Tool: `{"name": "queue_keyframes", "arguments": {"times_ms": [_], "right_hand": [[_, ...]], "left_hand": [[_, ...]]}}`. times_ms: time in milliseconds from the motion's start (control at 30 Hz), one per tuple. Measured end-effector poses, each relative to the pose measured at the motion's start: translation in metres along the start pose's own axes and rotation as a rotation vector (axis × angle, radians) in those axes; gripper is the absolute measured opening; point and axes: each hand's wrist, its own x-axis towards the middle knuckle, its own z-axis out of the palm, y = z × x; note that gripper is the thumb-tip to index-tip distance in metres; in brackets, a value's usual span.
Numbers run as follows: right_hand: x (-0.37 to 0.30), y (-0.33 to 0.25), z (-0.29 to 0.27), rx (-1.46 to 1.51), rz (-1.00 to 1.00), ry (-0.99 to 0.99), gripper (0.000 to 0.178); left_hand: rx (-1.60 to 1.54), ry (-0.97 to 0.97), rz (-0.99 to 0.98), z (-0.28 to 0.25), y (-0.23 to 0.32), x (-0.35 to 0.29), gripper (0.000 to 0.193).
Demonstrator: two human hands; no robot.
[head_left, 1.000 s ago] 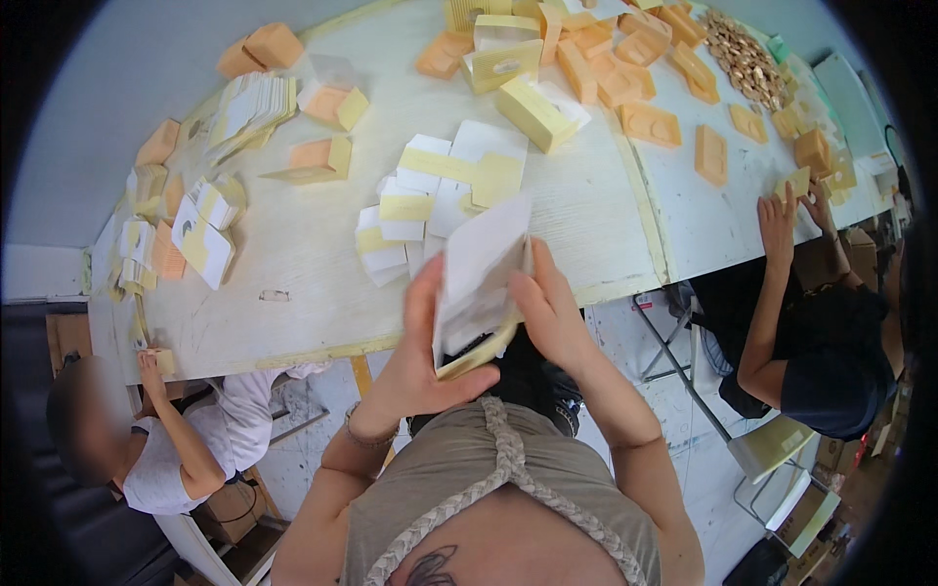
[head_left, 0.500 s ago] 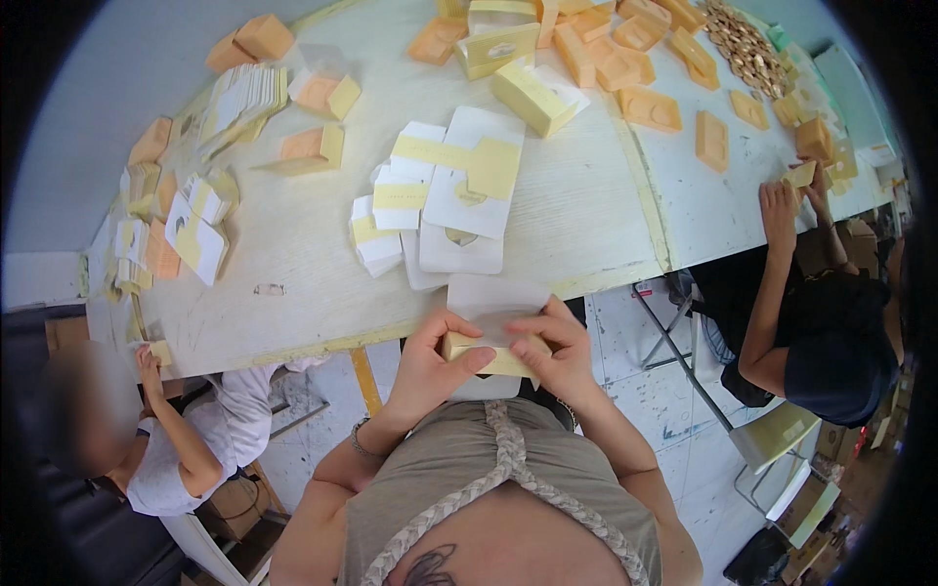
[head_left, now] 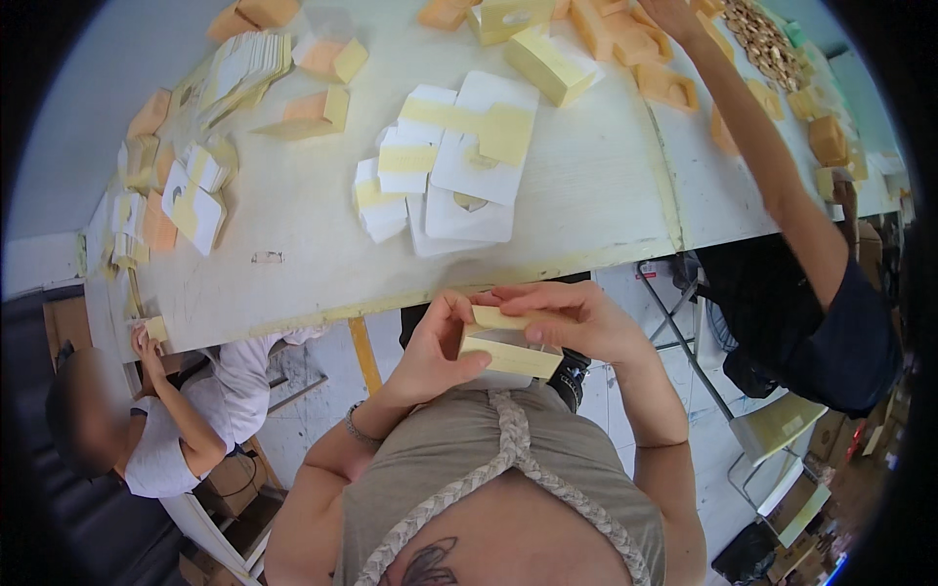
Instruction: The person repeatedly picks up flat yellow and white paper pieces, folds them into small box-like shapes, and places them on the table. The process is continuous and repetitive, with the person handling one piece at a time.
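Just off the table's near edge, over my lap, I hold a small pale-yellow cardboard box (head_left: 510,359) with its opening facing up. My left hand (head_left: 435,350) grips its left end, with the thumb along the near wall. The fingers of my right hand (head_left: 581,317) reach over the far yellow flap, the thumb at the box's right end. Some of the fingertips are hidden behind the flap. Beyond the hands, flat white-and-yellow card blanks (head_left: 474,200) lie in an overlapping pile on the table.
A folded yellow box (head_left: 549,66) stands past the pile on the white table (head_left: 322,205). Orange trays (head_left: 666,88) lie far right, near a heap of brownish pieces (head_left: 760,44). Card stacks (head_left: 244,73) are far left. Co-workers sit at left and right; the right one's arm (head_left: 757,146) stretches across the table.
The white lid panel that stood up is no longer upright, and the box's opening now shows. My right hand has moved to the far flap. The right co-worker's arm has reached out over the table.
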Motion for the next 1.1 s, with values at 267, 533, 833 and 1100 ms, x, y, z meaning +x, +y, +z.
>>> {"name": "queue_keyframes", "arguments": {"times_ms": [267, 533, 833, 1100], "right_hand": [[-0.008, 0.012, 0.006, -0.008, -0.003, 0.042, 0.031], [-0.026, 0.035, 0.030, -0.498, -0.439, 0.164, 0.054], [0.000, 0.009, 0.010, -0.690, -0.294, 0.090, 0.051], [0.141, -0.030, -0.078, -0.860, -0.234, 0.899, 0.091]], "left_hand": [[0.007, 0.000, 0.099, 0.003, -0.007, -0.002, 0.054], [0.139, 0.110, 0.203, -0.007, -0.017, -0.005, 0.033], [0.296, 0.170, 0.441, -0.027, -0.020, 0.002, 0.038], [0.979, 0.571, 0.619, -0.052, 0.052, 0.065, 0.059]]}}
